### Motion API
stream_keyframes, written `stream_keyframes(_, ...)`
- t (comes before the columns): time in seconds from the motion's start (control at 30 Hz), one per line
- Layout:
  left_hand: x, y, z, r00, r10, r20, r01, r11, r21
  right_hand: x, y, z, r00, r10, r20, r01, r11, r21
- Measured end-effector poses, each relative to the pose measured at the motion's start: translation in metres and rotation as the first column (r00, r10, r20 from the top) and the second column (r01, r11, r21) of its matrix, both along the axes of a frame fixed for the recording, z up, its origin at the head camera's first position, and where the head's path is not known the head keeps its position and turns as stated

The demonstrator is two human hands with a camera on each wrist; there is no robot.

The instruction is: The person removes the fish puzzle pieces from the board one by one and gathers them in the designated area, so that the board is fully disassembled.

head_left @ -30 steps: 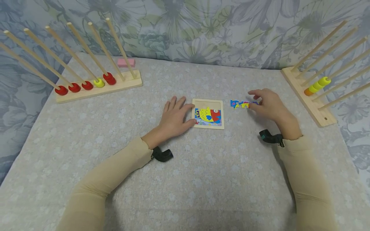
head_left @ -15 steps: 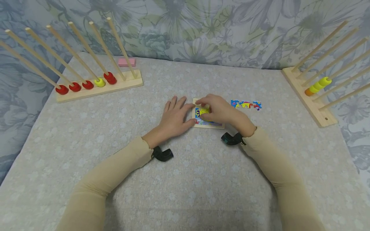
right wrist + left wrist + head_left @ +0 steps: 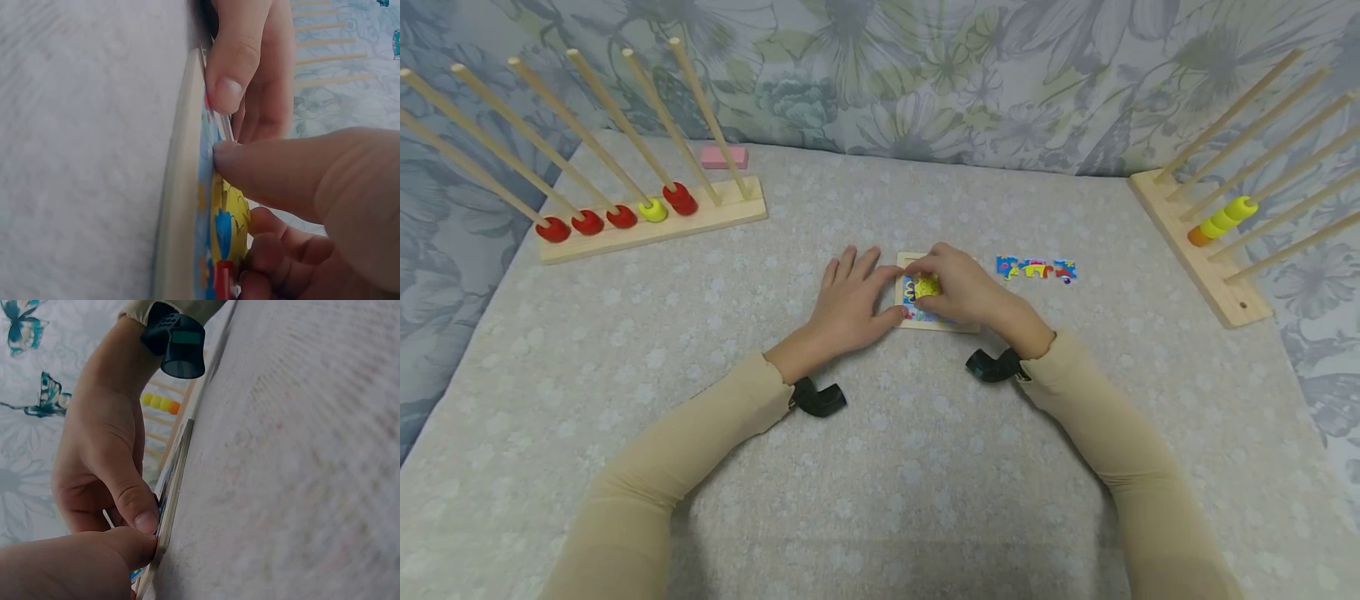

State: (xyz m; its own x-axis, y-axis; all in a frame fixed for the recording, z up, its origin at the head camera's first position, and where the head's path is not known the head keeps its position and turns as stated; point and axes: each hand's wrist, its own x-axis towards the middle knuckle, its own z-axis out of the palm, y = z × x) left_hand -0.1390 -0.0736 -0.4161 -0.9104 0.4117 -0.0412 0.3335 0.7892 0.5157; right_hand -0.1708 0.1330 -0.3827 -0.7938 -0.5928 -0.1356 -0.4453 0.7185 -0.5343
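A small square wooden puzzle frame (image 3: 973,325) with a fish picture lies mid-table; its upper part is bare wood at the visible spots. My left hand (image 3: 848,310) lies flat beside it, index finger and thumb touching its left edge. Over the frame, my right hand (image 3: 961,287) has thumb and bent fingers at a yellow fish puzzle piece (image 3: 230,212), pinching it. That piece stands a little proud of the board in the right wrist view. The hand covers the picture's right half. To the right, three puzzle pieces (image 3: 1037,269) form a row.
A wooden peg rack (image 3: 647,233) with red and yellow beads stands at the back left, a pink block (image 3: 725,157) behind it. Another peg rack (image 3: 1247,307), with yellow and orange beads, is at the right. A floral wall (image 3: 940,83) borders the table's back.
My right hand has moved left from the row of loose pieces to the frame, leaving all three pieces lying there. My left hand keeps its place at the frame's edge.
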Motion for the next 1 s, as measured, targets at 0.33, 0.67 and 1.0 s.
stream_keyframes(0.33, -0.0001, 0.0001, 0.0015, 1.000, -0.005, 0.007, 0.005, 1.000, -0.002, 0.0013, 0.0001, 0.0008, 1.000, -0.014, 0.009, 0.014, 1.000, 0.001)
stream_keyframes(0.67, 0.0001, -0.0003, 0.0011, 1.000, -0.004, 0.018, 0.004, 1.000, -0.002, 0.0016, 0.0032, -0.0018, 0.998, 0.039, -0.039, -0.041, 0.998, -0.051)
stream_keyframes(1.0, 0.0004, -0.0004, 0.0021, 1.000, -0.003, 0.011, 0.003, 1.000, -0.004, 0.0011, 0.0054, -0.0006, 0.997, 0.058, -0.053, -0.060, 0.998, -0.035)
